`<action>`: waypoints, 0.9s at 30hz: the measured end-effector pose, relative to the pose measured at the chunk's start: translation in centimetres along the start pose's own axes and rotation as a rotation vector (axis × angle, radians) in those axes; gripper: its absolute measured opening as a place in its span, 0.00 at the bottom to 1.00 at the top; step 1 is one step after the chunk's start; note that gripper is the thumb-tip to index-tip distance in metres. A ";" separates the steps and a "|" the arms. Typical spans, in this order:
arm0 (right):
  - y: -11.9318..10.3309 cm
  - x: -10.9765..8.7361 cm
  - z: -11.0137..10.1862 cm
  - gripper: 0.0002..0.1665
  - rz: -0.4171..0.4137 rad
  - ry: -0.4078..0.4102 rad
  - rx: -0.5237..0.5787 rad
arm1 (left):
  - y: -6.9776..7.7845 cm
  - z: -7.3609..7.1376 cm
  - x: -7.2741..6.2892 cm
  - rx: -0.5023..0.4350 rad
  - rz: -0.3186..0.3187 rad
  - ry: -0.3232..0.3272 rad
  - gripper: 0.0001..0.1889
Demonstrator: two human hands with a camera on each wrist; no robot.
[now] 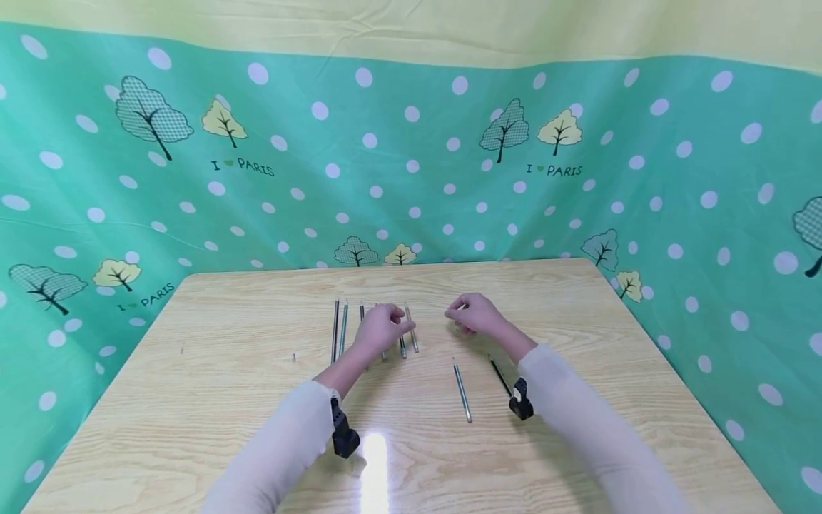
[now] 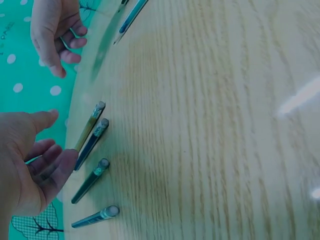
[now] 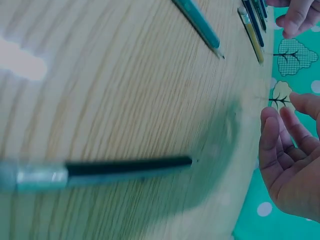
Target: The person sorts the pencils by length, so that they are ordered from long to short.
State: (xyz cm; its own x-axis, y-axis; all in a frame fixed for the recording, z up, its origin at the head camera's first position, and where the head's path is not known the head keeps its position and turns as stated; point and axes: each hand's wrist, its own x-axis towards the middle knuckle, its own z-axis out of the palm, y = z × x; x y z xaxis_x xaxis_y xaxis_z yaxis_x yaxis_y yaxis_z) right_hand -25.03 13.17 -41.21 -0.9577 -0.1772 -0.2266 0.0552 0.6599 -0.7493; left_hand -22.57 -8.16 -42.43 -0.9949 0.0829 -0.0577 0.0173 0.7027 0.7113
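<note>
My left hand (image 1: 380, 328) hovers over a row of pencils, its fingers loosely bent with nothing between them. In the left wrist view its fingertips overlap the far part of a yellowish pencil (image 2: 91, 125), beside a dark pencil (image 2: 93, 142). Further along the row, a dark blue pencil (image 1: 335, 328) and a teal one (image 1: 344, 327) lie side by side; the left hand partly hides others. My right hand (image 1: 477, 314), also empty with relaxed fingers, hangs above the table right of the row. Nearer me lie a blue-green pencil (image 1: 462, 391) and a black pencil (image 1: 499, 373), the latter partly hidden by the right wrist.
The light wooden table (image 1: 212, 428) ends at a green dotted curtain (image 1: 398, 164) behind and at the sides. A tiny pinkish bit (image 1: 294, 357) lies left of the pencil row. Each wrist wears a small black camera (image 1: 344, 433). Light glares off the table in front.
</note>
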 end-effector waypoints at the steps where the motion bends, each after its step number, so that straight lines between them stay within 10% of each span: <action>1: 0.1 -0.1 -0.2 0.15 -0.005 -0.005 -0.006 | 0.0 0.0 -0.1 -0.001 0.004 -0.004 0.21; 27: 3.7 -3.8 -3.6 0.11 -0.077 -0.141 -0.164 | 1.1 1.2 -2.9 0.015 0.161 -0.101 0.19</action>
State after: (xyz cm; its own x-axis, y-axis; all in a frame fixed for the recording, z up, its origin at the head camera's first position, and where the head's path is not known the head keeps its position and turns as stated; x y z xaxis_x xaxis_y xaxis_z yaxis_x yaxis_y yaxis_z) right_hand -22.18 18.89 -40.87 -0.9079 -0.3244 -0.2654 -0.0745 0.7481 -0.6594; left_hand -19.51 -6.82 -42.31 -0.9640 0.2653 -0.0142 0.1781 0.6849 0.7066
